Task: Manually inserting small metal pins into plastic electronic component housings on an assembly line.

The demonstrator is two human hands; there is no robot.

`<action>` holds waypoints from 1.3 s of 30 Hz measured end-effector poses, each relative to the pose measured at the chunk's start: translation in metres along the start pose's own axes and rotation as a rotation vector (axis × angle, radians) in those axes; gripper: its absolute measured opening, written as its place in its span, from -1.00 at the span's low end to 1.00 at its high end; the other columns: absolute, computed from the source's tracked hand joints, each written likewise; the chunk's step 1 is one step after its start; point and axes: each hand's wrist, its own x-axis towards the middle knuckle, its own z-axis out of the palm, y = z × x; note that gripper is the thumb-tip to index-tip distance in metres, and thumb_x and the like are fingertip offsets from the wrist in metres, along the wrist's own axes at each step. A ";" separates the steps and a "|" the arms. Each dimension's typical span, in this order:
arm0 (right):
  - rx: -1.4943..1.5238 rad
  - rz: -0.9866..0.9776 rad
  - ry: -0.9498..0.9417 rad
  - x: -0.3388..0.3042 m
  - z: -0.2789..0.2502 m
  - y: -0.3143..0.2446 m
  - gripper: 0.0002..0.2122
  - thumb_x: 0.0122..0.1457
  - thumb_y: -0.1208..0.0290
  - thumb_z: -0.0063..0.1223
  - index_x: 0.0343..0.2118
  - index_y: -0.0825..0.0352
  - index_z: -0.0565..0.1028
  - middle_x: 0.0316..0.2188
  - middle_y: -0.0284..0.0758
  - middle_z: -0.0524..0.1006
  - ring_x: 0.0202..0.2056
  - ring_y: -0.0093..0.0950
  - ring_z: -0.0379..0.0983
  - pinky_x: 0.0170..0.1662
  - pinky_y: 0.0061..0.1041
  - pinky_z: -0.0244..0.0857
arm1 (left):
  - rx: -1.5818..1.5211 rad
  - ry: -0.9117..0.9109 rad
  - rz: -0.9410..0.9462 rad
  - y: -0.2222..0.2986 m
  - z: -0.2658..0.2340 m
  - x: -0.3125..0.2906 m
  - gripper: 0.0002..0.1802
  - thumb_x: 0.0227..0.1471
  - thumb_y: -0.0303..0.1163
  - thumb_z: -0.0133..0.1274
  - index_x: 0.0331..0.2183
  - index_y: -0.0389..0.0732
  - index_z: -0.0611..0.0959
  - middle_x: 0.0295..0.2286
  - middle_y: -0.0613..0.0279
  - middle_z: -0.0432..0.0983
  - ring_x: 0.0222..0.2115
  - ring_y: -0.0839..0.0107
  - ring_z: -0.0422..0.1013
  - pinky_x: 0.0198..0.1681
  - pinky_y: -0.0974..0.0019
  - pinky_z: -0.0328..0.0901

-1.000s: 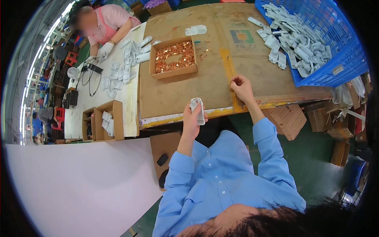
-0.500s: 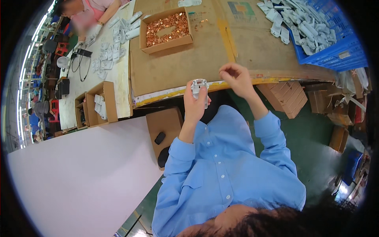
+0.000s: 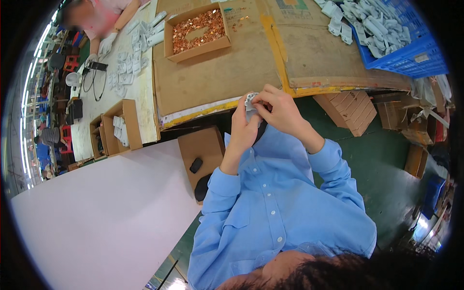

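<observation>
- White plastic casing (image 3: 250, 102) near the centre of the frame, just past the near edge of the cardboard-covered counter (image 3: 217, 77); raised in both hands, partly hidden by fingers.
- Left hand (image 3: 244, 128): grasping the casing from below and the left side, thumb along it.
- Right hand (image 3: 279, 112): fingers bent and drawn together, touching the casing's upper end. Cannot tell whether a small piece sits between the fingertips.
- Upper centre: open cardboard box (image 3: 203, 50) on the counter, copper-coloured bits (image 3: 179, 38) spread inside, a patch of its bottom showing. A few more bits lie loose to its right.
- Upper right: blue crate (image 3: 406, 63) with a heap of white parts (image 3: 379, 29); some lie outside its left side.
- Upper left: co-worker in pink (image 3: 116, 9), white-gloved, at a paler counter (image 3: 145, 87). Rows of white pieces (image 3: 128, 67) there, plus a black device (image 3: 98, 66) with a cable.
- Left of centre: small carton (image 3: 133, 125) holding white pieces.
- Lower left: broad white panel (image 3: 106, 208).
</observation>
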 end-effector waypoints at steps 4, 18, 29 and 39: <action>-0.034 0.008 -0.015 0.001 0.001 -0.001 -0.94 0.04 0.52 0.14 -0.40 0.33 0.54 -0.41 -0.27 0.46 -0.43 -0.31 0.52 -0.37 -0.37 0.37 | -0.025 -0.016 -0.005 0.004 0.000 -0.001 -0.48 -0.01 -0.60 -0.11 0.06 -0.31 0.39 -0.34 0.18 0.52 -0.40 0.49 0.44 -0.32 0.40 0.37; 0.075 0.237 0.012 0.004 -0.007 -0.002 -0.78 -0.03 0.44 0.28 -0.35 0.31 0.45 -0.47 -0.31 0.43 -0.52 -0.45 0.41 -0.45 -0.44 0.28 | -0.014 -0.001 -0.051 0.003 -0.002 -0.008 -0.63 0.12 -0.48 -0.16 -0.03 -0.34 0.48 -0.42 0.16 0.55 -0.50 0.47 0.48 -0.41 0.37 0.41; -0.007 0.140 0.001 -0.003 -0.001 -0.006 -0.83 0.06 0.45 0.17 -0.35 0.32 0.41 -0.43 -0.25 0.45 -0.48 -0.30 0.46 -0.42 -0.35 0.31 | 0.103 -0.031 -0.076 0.002 -0.002 -0.007 -0.70 0.27 -0.42 -0.23 -0.06 -0.34 0.49 -0.47 0.10 0.56 -0.55 0.40 0.51 -0.46 0.35 0.40; -0.017 0.156 -0.024 -0.003 -0.003 -0.003 -0.85 0.06 0.45 0.15 -0.37 0.34 0.41 -0.44 -0.21 0.46 -0.44 -0.23 0.47 -0.39 -0.30 0.32 | 0.139 -0.049 -0.067 0.005 -0.001 -0.009 -0.70 0.28 -0.41 -0.22 -0.06 -0.32 0.50 -0.48 0.08 0.56 -0.55 0.36 0.54 -0.47 0.34 0.40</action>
